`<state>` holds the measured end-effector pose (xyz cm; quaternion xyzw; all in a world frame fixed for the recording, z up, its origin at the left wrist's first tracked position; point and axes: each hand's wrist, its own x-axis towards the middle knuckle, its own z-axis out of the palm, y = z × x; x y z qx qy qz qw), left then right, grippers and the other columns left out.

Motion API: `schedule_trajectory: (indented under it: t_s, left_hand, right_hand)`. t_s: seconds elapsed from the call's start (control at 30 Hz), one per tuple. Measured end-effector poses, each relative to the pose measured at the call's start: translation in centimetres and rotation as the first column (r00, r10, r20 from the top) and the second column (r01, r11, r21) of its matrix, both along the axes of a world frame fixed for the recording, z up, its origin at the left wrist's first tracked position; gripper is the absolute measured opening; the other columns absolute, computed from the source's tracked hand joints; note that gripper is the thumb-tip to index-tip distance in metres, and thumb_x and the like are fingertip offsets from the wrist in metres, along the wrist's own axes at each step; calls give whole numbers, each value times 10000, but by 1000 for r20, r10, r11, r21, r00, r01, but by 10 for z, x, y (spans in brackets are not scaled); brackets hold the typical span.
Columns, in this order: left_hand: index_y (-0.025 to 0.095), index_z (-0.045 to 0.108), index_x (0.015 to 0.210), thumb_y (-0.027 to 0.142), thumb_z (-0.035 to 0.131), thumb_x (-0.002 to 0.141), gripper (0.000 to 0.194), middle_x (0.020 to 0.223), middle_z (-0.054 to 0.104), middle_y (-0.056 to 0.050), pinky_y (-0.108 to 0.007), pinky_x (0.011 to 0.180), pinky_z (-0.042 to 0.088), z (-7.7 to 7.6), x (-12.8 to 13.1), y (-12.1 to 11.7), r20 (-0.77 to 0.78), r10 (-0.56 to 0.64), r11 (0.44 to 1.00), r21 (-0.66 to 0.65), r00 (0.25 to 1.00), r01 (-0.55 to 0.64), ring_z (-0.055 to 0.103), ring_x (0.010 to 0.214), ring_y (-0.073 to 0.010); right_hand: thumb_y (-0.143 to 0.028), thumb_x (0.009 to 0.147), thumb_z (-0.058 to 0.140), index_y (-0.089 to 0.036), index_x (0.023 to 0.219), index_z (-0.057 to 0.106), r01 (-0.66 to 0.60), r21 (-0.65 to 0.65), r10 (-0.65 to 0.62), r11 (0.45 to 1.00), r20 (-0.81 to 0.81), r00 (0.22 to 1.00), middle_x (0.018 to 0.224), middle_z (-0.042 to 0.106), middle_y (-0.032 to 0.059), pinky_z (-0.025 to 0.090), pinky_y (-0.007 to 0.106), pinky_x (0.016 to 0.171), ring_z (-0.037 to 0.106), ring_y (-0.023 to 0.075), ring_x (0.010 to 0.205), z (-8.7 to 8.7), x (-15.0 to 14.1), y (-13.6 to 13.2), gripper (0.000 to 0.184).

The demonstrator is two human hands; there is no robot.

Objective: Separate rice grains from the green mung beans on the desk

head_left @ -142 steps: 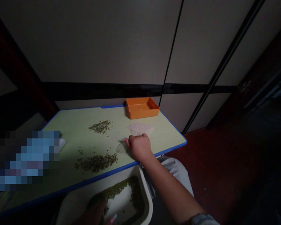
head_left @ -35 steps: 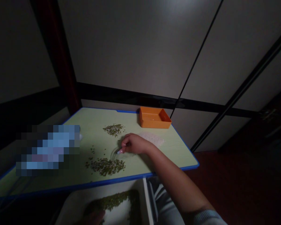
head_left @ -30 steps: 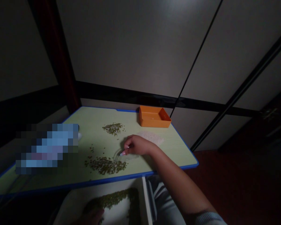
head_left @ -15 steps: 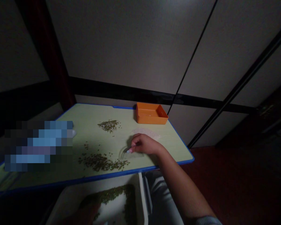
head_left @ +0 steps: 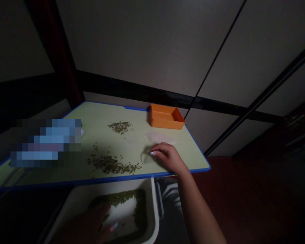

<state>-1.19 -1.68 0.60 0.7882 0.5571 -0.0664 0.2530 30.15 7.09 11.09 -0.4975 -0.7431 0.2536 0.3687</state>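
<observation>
My right hand (head_left: 167, 157) is over the near right of the pale green table, its fingers pinched on a thin curved thing (head_left: 145, 157) that looks clear or wire-like; its kind I cannot make out. Just beyond the fingers lies a flat, pale pinkish patch of fine grains (head_left: 159, 138). Low in the picture, dim and partly cut off, my left hand (head_left: 94, 220) reaches into a white tub (head_left: 155, 210), thumb and a finger apart. Small green grains (head_left: 141, 210) line the tub's far and right sides. Nothing shows between those fingers.
Two scatterings of greenish-brown grains, a near one (head_left: 112, 165) and a far one (head_left: 120, 127), lie on the blue-edged table (head_left: 101, 110). An orange open box (head_left: 167, 121) stands at the back right. A blurred-out blue thing (head_left: 48, 139) is at the left. Cabinet panels rise behind.
My right hand has shifted right, drawing the thin curved thing with it. The left hand's thumb and finger show more plainly in the tub. The view has tilted slightly.
</observation>
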Motion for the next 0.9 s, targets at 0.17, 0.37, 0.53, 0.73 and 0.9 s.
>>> schedule_trajectory:
  t_s: [0.17,0.37,0.53,0.73,0.9]
  left_hand:
    - [245,669,1347,558,430,900,596,1416,720,-114,-451,1118,497,-7,-4,1,47,1,1000,10,999,-2,686,1289,-305]
    - [222,671,1329,512,428,888,581,1365,745,-137,-450,1075,524,7,2,0,-11,16,999,-35,1000,-16,717,1233,-301]
    - [227,689,1269,495,414,898,534,1305,767,-139,-439,1014,549,19,6,-1,12,-8,1000,-2,1000,8,745,1160,-301]
    - [230,690,1279,490,441,892,528,1292,777,-132,-427,1009,554,22,8,-1,14,-9,1000,8,1000,9,747,1153,-298]
    - [242,701,1237,509,446,894,504,1254,783,-124,-420,980,564,20,6,0,37,-14,1000,5,999,13,759,1116,-304]
  right_hand:
    - [-185,956,695,-190,910,771,2,-8,-1,1000,49,999,878,748,40,490,280,813,645,166,850,-5,-6,2,89]
    - [-205,965,699,-189,899,765,-18,9,18,1000,9,1000,872,748,35,489,272,794,649,157,830,-9,-10,0,95]
    - [-213,957,712,-191,888,769,5,26,-6,1000,19,1000,829,741,26,488,273,788,644,154,798,-12,-11,0,92]
    - [-220,969,698,-200,912,779,52,55,-57,997,88,995,874,781,38,498,298,837,683,166,840,-12,-11,1,101]
    - [-187,957,707,-200,917,787,68,96,-76,993,87,993,896,794,42,485,309,867,693,174,855,-13,-11,1,90]
